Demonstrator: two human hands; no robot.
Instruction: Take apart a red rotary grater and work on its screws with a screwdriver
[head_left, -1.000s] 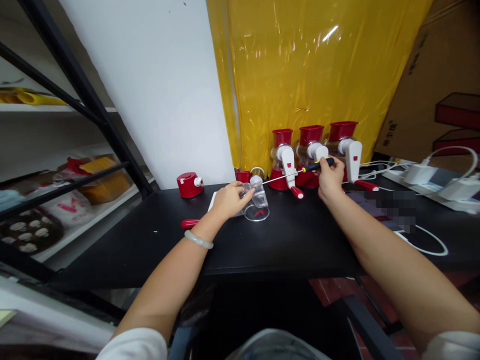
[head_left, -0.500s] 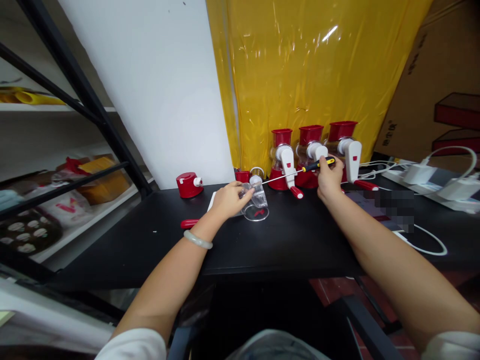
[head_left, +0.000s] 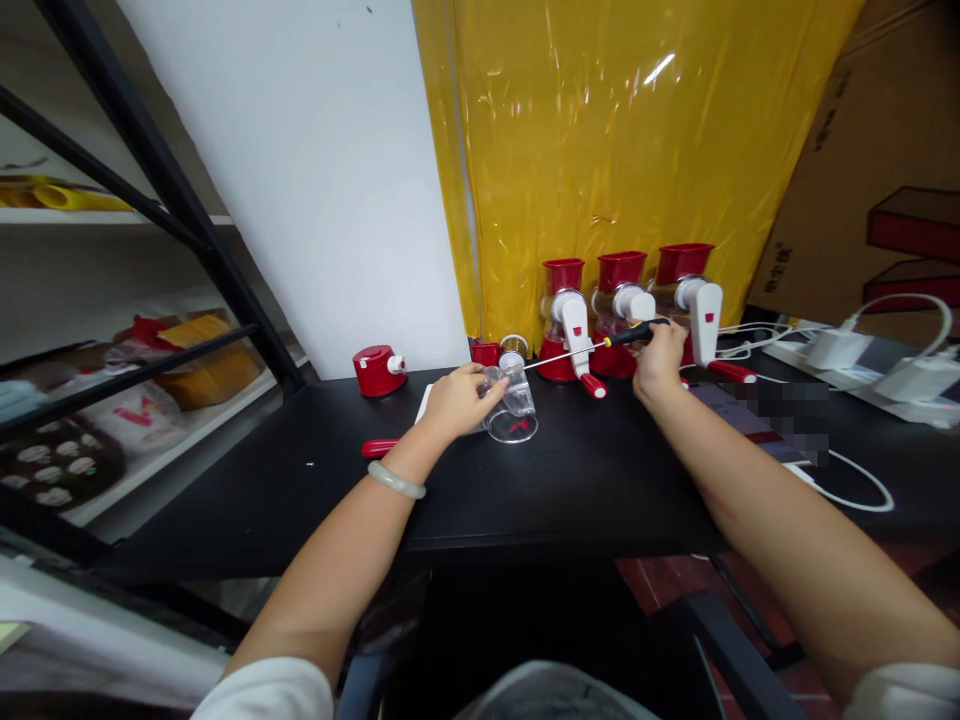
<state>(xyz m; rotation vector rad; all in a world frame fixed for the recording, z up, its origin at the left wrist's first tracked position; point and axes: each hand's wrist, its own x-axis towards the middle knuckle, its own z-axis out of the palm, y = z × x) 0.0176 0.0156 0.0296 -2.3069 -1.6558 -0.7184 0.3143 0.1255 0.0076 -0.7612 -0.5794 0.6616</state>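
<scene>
My left hand [head_left: 463, 400] is closed on a clear plastic grater body [head_left: 517, 392], which lies on its side on the black table. Its round clear rim [head_left: 513, 427] faces me. In my right hand [head_left: 660, 360] is a screwdriver [head_left: 630, 334] with a black and yellow handle. Its long metal shaft points left, and the tip reaches the clear body close to my left fingers; exact contact is too small to tell. A red crank handle grip [head_left: 380, 448] sticks out left of my left wrist, with a white part [head_left: 424, 402] behind the hand.
Several red-and-white rotary graters [head_left: 564, 300] stand at the back against yellow plastic sheeting [head_left: 637, 130]. A red grater base [head_left: 379, 371] sits at the left, a metal drum [head_left: 514, 348] behind my left hand. A power strip [head_left: 847, 360] and white cables lie at the right.
My right fingers have shifted and turned on the screwdriver handle, which now sits slightly lower at its end. My left hand and the clear body stay in place.
</scene>
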